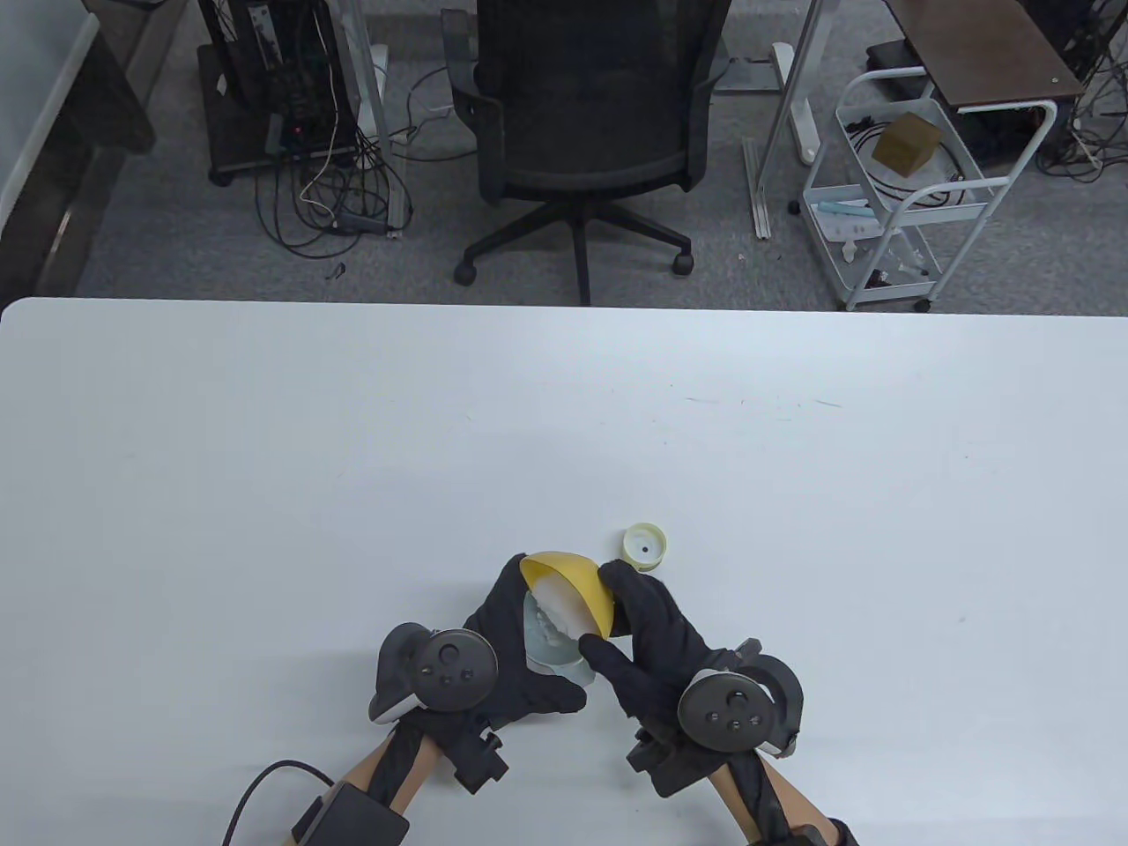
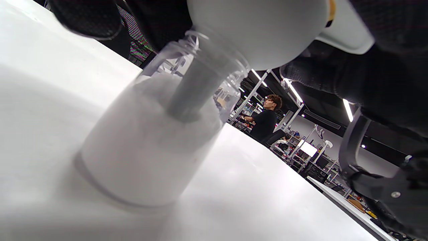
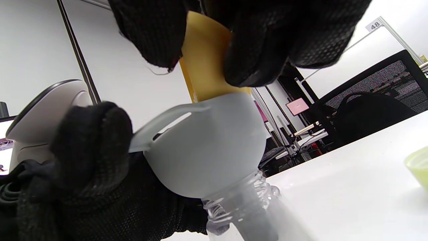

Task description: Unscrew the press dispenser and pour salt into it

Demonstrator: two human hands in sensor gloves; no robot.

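A clear dispenser bottle (image 2: 150,140) stands on the table, partly filled with white salt. A white funnel (image 3: 207,150) sits in its threaded neck (image 3: 240,204). My left hand (image 1: 520,639) holds the funnel by its side tab, beside the bottle. My right hand (image 1: 606,614) grips a yellow bowl (image 1: 577,586), tipped over the funnel, with white salt (image 1: 562,610) at its lower lip. The bottle's pale green press cap (image 1: 644,545) lies on the table just beyond my right hand, and it also shows in the right wrist view (image 3: 418,164).
The white table (image 1: 264,458) stretches wide to the left, right and far side. A black office chair (image 1: 586,132) and a white cart (image 1: 908,185) stand on the floor beyond the far edge.
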